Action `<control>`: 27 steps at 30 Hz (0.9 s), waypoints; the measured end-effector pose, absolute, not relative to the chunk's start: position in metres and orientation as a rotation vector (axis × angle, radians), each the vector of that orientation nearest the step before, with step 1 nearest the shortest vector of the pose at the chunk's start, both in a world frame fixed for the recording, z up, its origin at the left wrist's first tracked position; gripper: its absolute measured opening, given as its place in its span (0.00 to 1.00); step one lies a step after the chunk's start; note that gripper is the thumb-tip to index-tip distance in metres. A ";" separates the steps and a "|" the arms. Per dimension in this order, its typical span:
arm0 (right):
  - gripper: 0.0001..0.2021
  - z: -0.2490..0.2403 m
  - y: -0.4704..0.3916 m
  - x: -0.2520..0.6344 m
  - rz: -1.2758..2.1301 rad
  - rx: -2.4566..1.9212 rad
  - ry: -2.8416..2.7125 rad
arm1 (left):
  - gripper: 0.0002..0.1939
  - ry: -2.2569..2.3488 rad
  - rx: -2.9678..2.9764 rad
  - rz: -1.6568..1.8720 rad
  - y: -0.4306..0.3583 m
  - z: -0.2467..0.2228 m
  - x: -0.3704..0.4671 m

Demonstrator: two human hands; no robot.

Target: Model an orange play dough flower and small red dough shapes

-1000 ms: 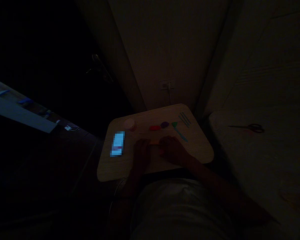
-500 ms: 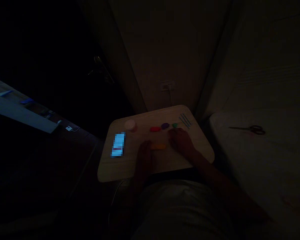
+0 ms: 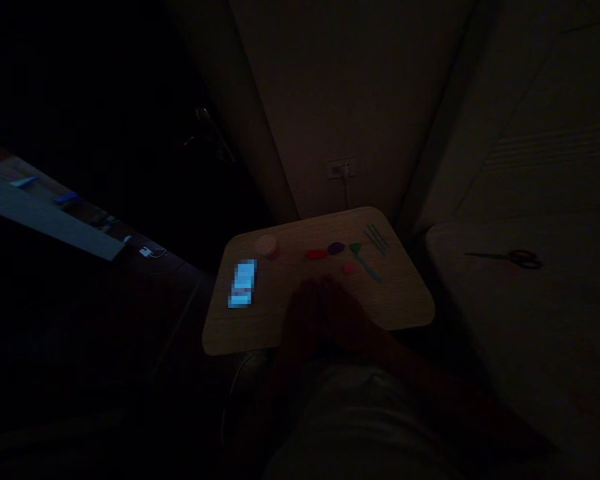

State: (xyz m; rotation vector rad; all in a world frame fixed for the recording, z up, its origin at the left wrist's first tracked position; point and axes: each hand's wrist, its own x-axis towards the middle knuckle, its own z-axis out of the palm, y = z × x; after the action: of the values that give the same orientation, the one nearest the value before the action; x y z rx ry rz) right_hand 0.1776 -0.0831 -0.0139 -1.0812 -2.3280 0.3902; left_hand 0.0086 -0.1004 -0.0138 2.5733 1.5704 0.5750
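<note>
Close together at the table's near edge, my left hand (image 3: 303, 313) and my right hand (image 3: 347, 317) have their fingers drawn in and nearly touching. Whatever lies between them is hidden, and the light is very dim. Just beyond my right hand is a small pink lump (image 3: 349, 269), with a teal stick (image 3: 369, 265) slanting beside it. Further back in a row are a red clay-like piece (image 3: 316, 254), a purple lump (image 3: 336, 248) and a green lump (image 3: 355, 247). No orange piece shows.
The small wooden table (image 3: 250, 333) also bears a glowing phone (image 3: 243, 283), a lidded round tub (image 3: 267, 245) and several thin teal sticks (image 3: 377, 239). Scissors (image 3: 523, 259) lie on a pale surface at right. A wall socket (image 3: 341, 168) is behind.
My right hand has moved left and nearer to me, up against my left hand. The pink lump and slanting teal stick have come into sight; the orange piece is out of sight.
</note>
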 end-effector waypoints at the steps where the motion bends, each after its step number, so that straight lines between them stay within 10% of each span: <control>1: 0.43 -0.014 -0.081 0.178 0.395 -1.076 -2.325 | 0.36 1.577 2.576 0.578 -0.099 -0.014 0.008; 27: 0.39 -0.005 -0.085 0.182 0.381 -1.127 -2.301 | 0.36 1.540 2.563 0.610 -0.097 -0.016 0.011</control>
State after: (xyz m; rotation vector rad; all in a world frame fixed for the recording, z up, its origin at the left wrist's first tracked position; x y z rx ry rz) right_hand 0.1817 -0.0853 -0.0048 -1.1269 -2.3011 0.3814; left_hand 0.0115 -0.0974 -0.0164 2.5635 1.5403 0.6098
